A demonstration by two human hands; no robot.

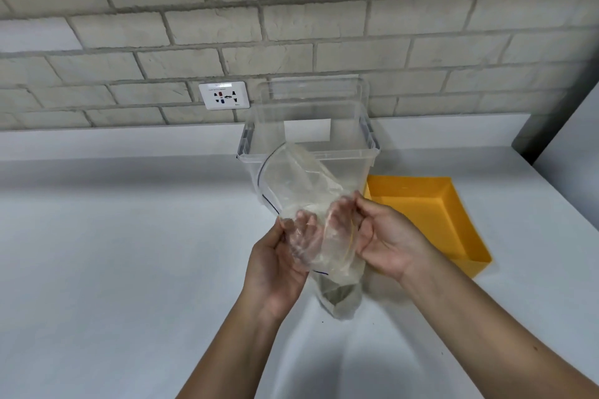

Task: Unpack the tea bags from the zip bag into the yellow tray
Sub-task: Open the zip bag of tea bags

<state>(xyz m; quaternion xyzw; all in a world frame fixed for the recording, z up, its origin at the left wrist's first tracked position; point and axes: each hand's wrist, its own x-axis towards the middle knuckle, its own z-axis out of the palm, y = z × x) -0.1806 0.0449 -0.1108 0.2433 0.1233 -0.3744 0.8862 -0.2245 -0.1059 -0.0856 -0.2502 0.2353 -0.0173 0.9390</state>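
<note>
A clear zip bag (308,191) is held up above the white counter, its zip edge with a dark line curving up at the left. My left hand (275,259) grips the bag's left side, fingers showing through the plastic. My right hand (385,236) pinches its right side. Something dark and greyish, possibly tea bags (337,293), sits in the bag's lower end near the counter. The yellow tray (460,220) lies on the counter just right of my right hand, and nothing shows inside it.
A clear plastic box (308,126) stands behind the bag against the brick wall. A white wall socket (224,95) is to its left. The counter (113,253) ends at a wall on the right.
</note>
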